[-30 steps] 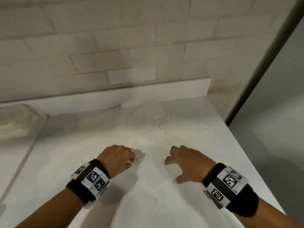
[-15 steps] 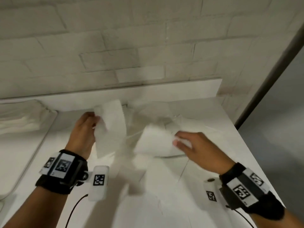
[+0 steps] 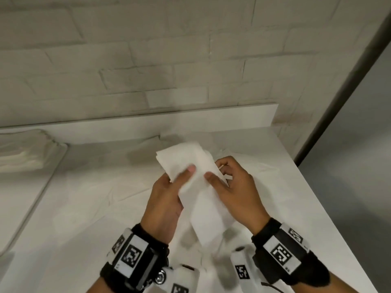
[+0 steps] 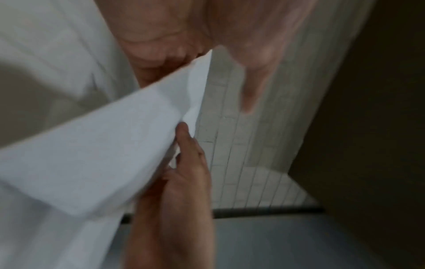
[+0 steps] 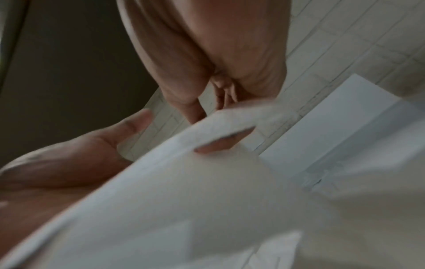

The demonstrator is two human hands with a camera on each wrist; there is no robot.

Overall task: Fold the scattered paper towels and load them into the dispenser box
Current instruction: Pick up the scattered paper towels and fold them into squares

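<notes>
A white paper towel [image 3: 208, 216], doubled over lengthwise, hangs above the white table [image 3: 84, 208] in the head view. My left hand [image 3: 188, 173] pinches its upper left part, thumb on top. From the right, my right hand [image 3: 215, 172] pinches the same towel, thumb close to the left thumb. The left wrist view shows the towel [image 4: 92, 154] blurred, with fingers [image 4: 184, 145] of the right hand against its edge. The right wrist view shows the towel [image 5: 184, 200] across the frame. More towels [image 3: 249, 163] lie flat and crumpled behind my hands.
A pale, soft-looking bundle [image 3: 23, 153] sits at the far left on a lower surface. A low white ledge [image 3: 148, 127] and a brick wall close the back. The table's right edge [image 3: 330, 210] drops to a grey floor.
A second ago both hands lay on the towels on the table. Then they lifted a towel, held apart. Now they have come together in the middle with it doubled over.
</notes>
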